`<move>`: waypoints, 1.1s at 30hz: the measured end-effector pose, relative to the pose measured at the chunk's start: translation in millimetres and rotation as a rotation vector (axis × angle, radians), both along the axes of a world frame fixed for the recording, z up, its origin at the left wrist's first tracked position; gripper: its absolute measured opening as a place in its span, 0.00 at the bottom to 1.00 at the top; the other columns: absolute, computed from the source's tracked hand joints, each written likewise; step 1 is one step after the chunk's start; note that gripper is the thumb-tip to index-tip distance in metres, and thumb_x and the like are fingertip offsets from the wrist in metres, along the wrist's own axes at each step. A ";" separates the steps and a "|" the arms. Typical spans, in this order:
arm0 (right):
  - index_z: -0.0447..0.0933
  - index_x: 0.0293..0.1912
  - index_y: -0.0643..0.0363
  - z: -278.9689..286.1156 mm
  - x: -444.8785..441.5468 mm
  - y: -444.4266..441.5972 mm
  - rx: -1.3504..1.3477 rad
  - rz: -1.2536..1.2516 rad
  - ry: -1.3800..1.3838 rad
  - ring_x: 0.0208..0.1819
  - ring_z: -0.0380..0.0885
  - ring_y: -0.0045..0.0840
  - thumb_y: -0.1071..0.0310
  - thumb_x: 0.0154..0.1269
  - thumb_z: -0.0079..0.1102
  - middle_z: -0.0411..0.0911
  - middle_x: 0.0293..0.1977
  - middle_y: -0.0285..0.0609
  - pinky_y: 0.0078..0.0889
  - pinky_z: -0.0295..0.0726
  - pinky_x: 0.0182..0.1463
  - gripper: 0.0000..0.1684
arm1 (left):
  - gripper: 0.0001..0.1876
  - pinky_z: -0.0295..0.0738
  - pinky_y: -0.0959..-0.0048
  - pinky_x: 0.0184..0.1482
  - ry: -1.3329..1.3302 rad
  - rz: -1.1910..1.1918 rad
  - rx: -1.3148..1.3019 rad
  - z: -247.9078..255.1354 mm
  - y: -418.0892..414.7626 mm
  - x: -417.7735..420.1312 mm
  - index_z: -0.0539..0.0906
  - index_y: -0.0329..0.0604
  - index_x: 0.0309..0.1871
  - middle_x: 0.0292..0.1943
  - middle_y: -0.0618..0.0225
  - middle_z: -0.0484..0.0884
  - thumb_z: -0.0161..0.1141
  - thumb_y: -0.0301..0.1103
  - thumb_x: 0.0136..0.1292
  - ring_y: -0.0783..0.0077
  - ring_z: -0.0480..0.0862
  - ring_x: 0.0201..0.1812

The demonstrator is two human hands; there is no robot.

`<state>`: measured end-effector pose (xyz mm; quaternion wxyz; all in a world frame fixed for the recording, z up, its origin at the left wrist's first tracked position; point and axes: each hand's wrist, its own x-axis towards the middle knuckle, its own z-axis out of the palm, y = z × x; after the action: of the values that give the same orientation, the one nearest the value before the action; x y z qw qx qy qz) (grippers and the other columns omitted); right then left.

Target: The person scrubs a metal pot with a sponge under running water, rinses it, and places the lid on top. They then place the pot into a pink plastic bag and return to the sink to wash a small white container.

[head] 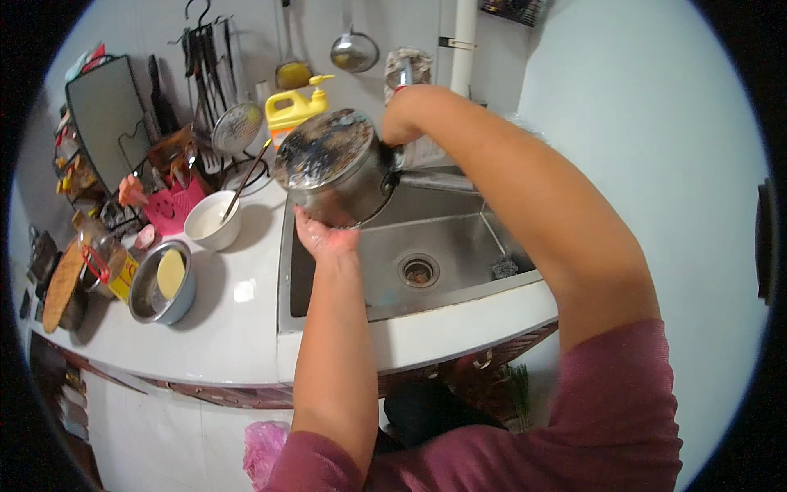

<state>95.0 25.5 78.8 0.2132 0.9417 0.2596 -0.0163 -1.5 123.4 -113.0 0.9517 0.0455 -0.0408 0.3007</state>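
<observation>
A metal saucepan (335, 169) is tilted over the left part of the sink, its scorched, blackened base turned up. My left hand (329, 240) grips its lower rim from below, and the skin looks wet. The pan's handle (436, 181) points right and passes behind my right forearm. My right hand (406, 114) is bent at the wrist behind the pan, close to the metal faucet (403, 74). Its fingers are hidden, so whether it touches the faucet or the pan is unclear. Below lies the stainless steel sink (381, 246) with its drain strainer (419, 270).
A metal scouring pad (504, 267) lies in the sink's right corner. Behind the pan stands a yellow pump jug (295, 107). On the left counter are a white bowl (212, 234) with a utensil, a metal basin (178, 310) and a plastic bottle (98, 252). Utensils hang on the wall.
</observation>
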 end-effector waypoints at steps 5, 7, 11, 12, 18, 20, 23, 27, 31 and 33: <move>0.80 0.53 0.62 11.1 -37.3 -9.4 0.053 0.057 0.061 0.51 0.79 0.44 0.60 0.63 0.47 0.79 0.53 0.54 0.46 0.78 0.53 0.24 | 0.30 0.62 0.47 0.71 0.032 0.026 -0.045 -3.4 1.6 4.4 0.71 0.46 0.67 0.66 0.60 0.73 0.28 0.54 0.77 0.57 0.73 0.67; 0.79 0.58 0.56 21.1 -79.4 -12.0 0.129 -0.075 0.091 0.59 0.77 0.38 0.61 0.61 0.46 0.77 0.59 0.51 0.43 0.74 0.59 0.27 | 0.29 0.60 0.44 0.71 0.007 0.027 -0.095 -4.8 5.7 6.1 0.73 0.46 0.66 0.66 0.60 0.74 0.33 0.53 0.75 0.54 0.72 0.67; 0.78 0.55 0.65 15.2 -76.6 -8.2 0.137 -0.071 0.168 0.56 0.77 0.38 0.58 0.68 0.42 0.75 0.58 0.58 0.43 0.72 0.61 0.27 | 0.30 0.57 0.42 0.72 -0.001 -0.001 -0.132 0.5 3.8 0.8 0.71 0.46 0.68 0.67 0.60 0.73 0.33 0.54 0.75 0.52 0.70 0.68; 0.77 0.56 0.66 14.0 -76.2 -5.6 0.123 -0.071 0.171 0.54 0.78 0.38 0.57 0.69 0.42 0.76 0.57 0.59 0.43 0.73 0.61 0.27 | 0.31 0.56 0.42 0.72 0.088 0.041 -0.106 5.3 -1.6 -3.7 0.69 0.46 0.70 0.69 0.60 0.70 0.31 0.56 0.75 0.52 0.69 0.70; 0.78 0.53 0.67 8.2 -67.0 -0.4 0.311 -0.176 0.105 0.45 0.82 0.42 0.50 0.62 0.55 0.78 0.55 0.51 0.45 0.87 0.32 0.30 | 0.35 0.55 0.47 0.73 0.027 -0.007 -0.191 -2.8 0.7 2.1 0.65 0.46 0.72 0.72 0.61 0.66 0.35 0.61 0.74 0.54 0.66 0.71; 0.78 0.53 0.67 7.4 -64.3 1.1 0.274 -0.113 0.093 0.46 0.82 0.42 0.50 0.62 0.55 0.77 0.56 0.50 0.44 0.87 0.33 0.30 | 0.35 0.57 0.50 0.72 -0.001 -0.008 -0.233 -4.9 1.9 4.2 0.65 0.45 0.72 0.72 0.61 0.67 0.39 0.62 0.74 0.56 0.68 0.70; 0.77 0.54 0.66 7.9 -69.3 6.7 0.288 -0.190 0.119 0.49 0.81 0.42 0.49 0.63 0.54 0.76 0.58 0.48 0.43 0.88 0.36 0.31 | 0.35 0.58 0.49 0.72 -0.021 0.005 -0.284 -5.4 4.4 4.6 0.66 0.45 0.72 0.71 0.61 0.68 0.39 0.62 0.74 0.55 0.69 0.69; 0.77 0.55 0.65 5.2 -69.6 6.2 0.356 -0.207 0.122 0.50 0.81 0.42 0.49 0.63 0.54 0.76 0.59 0.48 0.44 0.88 0.40 0.31 | 0.35 0.60 0.49 0.71 -0.001 0.016 -0.322 -4.2 3.0 4.1 0.66 0.44 0.71 0.70 0.60 0.69 0.40 0.62 0.74 0.54 0.70 0.68; 0.78 0.54 0.64 2.2 -71.3 9.6 0.375 -0.219 0.115 0.50 0.81 0.41 0.49 0.63 0.55 0.76 0.58 0.48 0.44 0.88 0.42 0.30 | 0.35 0.59 0.50 0.71 0.000 0.036 -0.348 -1.7 2.9 0.4 0.65 0.44 0.72 0.70 0.60 0.68 0.40 0.62 0.74 0.54 0.69 0.69; 0.78 0.54 0.64 5.2 -80.6 10.8 0.366 -0.203 0.128 0.51 0.81 0.41 0.49 0.63 0.55 0.76 0.57 0.48 0.44 0.88 0.41 0.30 | 0.36 0.59 0.49 0.71 0.014 0.065 -0.345 -0.6 4.6 0.8 0.65 0.44 0.72 0.71 0.60 0.67 0.40 0.63 0.73 0.54 0.69 0.69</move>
<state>14.4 36.3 84.0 0.0190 0.9831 0.1751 -0.0501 -0.7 128.0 -113.6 0.9354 -0.1153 0.0195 0.3336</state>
